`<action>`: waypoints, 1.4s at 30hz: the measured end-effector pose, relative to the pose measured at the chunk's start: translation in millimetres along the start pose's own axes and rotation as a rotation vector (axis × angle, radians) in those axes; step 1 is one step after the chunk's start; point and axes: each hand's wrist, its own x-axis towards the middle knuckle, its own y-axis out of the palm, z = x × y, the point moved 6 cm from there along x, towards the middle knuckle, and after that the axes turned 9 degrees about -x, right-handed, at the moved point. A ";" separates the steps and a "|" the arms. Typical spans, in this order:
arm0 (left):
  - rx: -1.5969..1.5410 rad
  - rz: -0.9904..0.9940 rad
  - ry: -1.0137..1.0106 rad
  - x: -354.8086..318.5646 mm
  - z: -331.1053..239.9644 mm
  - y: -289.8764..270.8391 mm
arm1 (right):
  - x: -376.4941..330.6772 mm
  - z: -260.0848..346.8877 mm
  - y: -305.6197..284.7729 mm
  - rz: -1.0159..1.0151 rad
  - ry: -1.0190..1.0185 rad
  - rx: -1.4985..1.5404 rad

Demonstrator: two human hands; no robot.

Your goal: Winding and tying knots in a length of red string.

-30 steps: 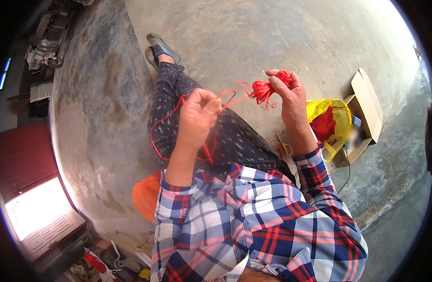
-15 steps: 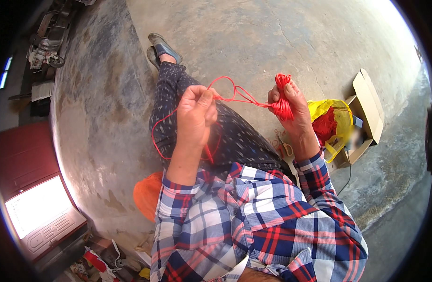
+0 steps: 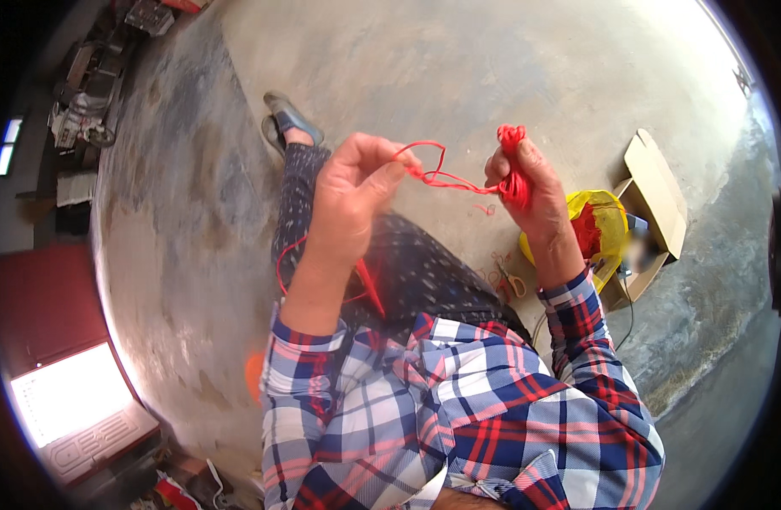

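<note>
My left hand [image 3: 352, 191] is raised over my lap and pinches a strand of red thread [image 3: 437, 174] that loops between both hands. My right hand [image 3: 526, 191] is closed around a small bundle of the same red thread [image 3: 511, 136], whose top sticks out above my fingers. More red thread [image 3: 366, 285] trails down from my left hand across my dark patterned trouser leg [image 3: 407, 263]. I sit on the concrete floor in a red, white and blue plaid shirt.
A yellow bag holding red material [image 3: 596, 225] and an open cardboard box [image 3: 654, 200] lie to my right. Scissors [image 3: 514, 282] lie on the floor by my right wrist. An open lit laptop [image 3: 71, 399] sits lower left. My sandalled foot [image 3: 286, 119] points away.
My right hand has shifted right and turned the bundle upright. My left hand has moved up and toward it, and the thread loop between them has tightened.
</note>
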 end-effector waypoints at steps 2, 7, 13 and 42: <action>0.195 0.069 0.052 23.4 -15.5 19.2 | 10.2 36.6 4.6 -0.004 -0.143 -0.007; 0.292 0.158 0.097 69.0 -47.1 67.8 | 12.8 106.1 21.0 0.158 -0.292 -0.059; 0.085 0.214 0.028 92.5 -66.6 99.5 | 9.5 163.3 9.9 0.128 -0.370 -0.014; -0.123 0.007 -0.074 51.0 -41.7 49.8 | -8.8 84.6 -2.2 0.047 -0.207 -0.060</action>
